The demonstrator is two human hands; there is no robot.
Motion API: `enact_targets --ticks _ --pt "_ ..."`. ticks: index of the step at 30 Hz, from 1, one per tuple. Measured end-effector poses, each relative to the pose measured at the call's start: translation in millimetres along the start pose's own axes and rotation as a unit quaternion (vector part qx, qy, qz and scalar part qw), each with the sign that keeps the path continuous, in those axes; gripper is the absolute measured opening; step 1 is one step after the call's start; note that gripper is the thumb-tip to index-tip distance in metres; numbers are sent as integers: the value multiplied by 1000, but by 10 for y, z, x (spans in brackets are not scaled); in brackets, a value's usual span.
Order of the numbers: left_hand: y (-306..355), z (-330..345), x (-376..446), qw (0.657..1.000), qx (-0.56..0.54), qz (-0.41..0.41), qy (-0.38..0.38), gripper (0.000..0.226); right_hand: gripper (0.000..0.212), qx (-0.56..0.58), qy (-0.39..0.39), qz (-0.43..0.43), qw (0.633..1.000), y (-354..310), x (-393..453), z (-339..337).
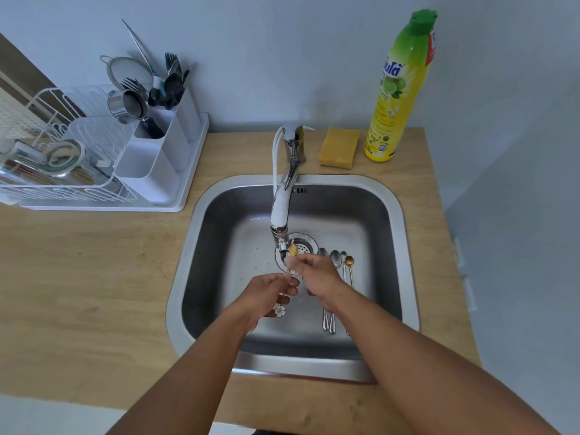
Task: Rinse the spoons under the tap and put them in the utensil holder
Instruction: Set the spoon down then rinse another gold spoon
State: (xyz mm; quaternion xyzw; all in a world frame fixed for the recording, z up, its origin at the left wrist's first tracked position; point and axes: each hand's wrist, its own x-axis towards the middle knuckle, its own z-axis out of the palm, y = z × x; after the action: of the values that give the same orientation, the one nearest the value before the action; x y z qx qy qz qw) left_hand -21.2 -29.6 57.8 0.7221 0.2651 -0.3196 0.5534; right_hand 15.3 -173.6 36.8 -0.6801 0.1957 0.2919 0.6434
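Gold spoon (pixel 286 277): thin handle pinched in left hand (pixel 266 293), flower charm hanging just below the fingers, bowl up under the tap (pixel 280 215).
Right hand (pixel 317 277): fingertips on the spoon's bowl end, just right of the left hand.
Other spoons (pixel 335 277): lying in the sink (pixel 395 246), right of the right hand.
Utensil holder (pixel 157 152): far left on the bench (pixel 78 277), well beyond the left hand.
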Motion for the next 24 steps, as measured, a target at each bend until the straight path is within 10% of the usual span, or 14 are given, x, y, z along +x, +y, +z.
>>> enact_targets --ticks 24 --pt "-454 -21 320 977 209 11 30 27 22 -390 207 24 897 188 142 -605"
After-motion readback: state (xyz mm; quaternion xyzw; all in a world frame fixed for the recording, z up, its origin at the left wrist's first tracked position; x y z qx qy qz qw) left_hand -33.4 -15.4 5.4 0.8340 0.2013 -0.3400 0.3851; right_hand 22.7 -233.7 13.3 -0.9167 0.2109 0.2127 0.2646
